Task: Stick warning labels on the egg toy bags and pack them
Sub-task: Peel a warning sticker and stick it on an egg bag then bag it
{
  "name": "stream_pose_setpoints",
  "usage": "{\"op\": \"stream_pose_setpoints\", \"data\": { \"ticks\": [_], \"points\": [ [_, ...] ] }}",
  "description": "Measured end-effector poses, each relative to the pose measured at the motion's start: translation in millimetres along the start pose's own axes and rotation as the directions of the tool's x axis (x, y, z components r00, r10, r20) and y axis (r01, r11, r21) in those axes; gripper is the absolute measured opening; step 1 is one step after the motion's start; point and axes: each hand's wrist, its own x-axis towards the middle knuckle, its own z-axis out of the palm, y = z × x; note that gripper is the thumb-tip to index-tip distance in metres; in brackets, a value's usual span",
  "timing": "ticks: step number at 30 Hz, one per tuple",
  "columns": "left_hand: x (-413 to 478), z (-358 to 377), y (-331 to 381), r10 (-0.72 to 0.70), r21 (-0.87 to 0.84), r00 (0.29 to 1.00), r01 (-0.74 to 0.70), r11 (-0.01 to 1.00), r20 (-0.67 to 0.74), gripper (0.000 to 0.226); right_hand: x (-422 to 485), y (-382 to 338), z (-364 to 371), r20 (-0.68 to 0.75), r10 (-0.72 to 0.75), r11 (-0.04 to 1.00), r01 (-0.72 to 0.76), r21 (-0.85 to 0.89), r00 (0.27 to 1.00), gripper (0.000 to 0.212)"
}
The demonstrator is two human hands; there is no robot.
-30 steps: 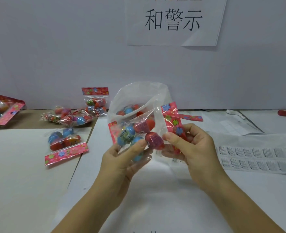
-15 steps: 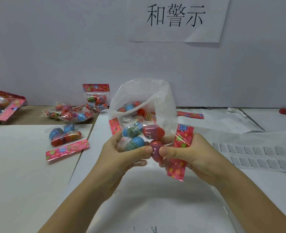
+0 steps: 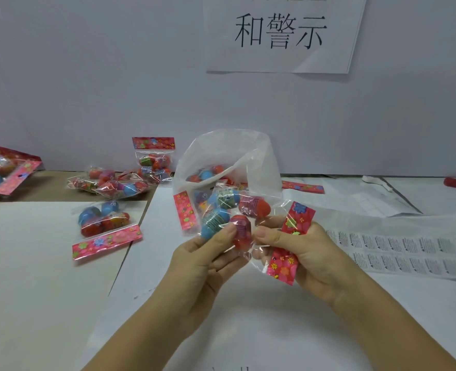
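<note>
Since a second back, the flowery header card [image 3: 292, 236] has swung from pointing up to hanging down through our right hand [image 3: 310, 253], and both hands have closed in on each other. So we've got one egg toy bag [image 3: 239, 232] held in the air just in front of the big clear bag [image 3: 229, 153]. Our left hand [image 3: 202, 261] pinches the egg end between thumb and fingers, and the right is curled round the card end. Looks like the packing step to us, though we can't tell if a warning label is on this one yet. The label sheet [image 3: 409, 247] lies off to the right. Next up is probably lifting it to the big bag's floppy mouth and feeding it in beside the ones already inside. More loose bags [image 3: 106, 223] wait on the left.
</note>
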Motion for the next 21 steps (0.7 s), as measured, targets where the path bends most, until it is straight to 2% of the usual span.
{"op": "stream_pose_setpoints", "data": {
  "ticks": [3,6,11,14,17,21],
  "points": [
    [2,-4,11,-0.006,0.041,1.0,0.007,0.999,-0.015,0.025,-1,-12,-10,-0.013,0.015,0.999,-0.016,-0.052,1.0,0.023],
    [2,-5,16,0.037,0.015,0.996,-0.036,0.999,-0.079,0.017,-2,-19,-13,-0.015,0.015,0.999,-0.015,-0.044,1.0,0.033],
    [-1,0,15,0.074,-0.071,0.979,-0.089,0.994,-0.192,0.033,-3,-20,-9,0.007,0.033,0.995,-0.032,-0.098,0.999,0.038],
    [-2,2,17,0.077,-0.082,0.974,-0.096,0.992,-0.212,0.035,-4,-20,-9,0.017,0.026,0.994,-0.024,-0.11,1.0,0.038],
    [-1,0,19,0.107,0.004,0.966,-0.109,0.994,-0.236,0.027,-5,-22,-11,0.031,0.023,0.988,-0.018,-0.156,0.999,0.036],
    [3,-4,16,0.255,0.213,0.929,-0.201,0.956,-0.267,0.023,-5,-27,-15,0.027,0.0,0.955,0.008,-0.296,1.0,0.036]
  ]
}}
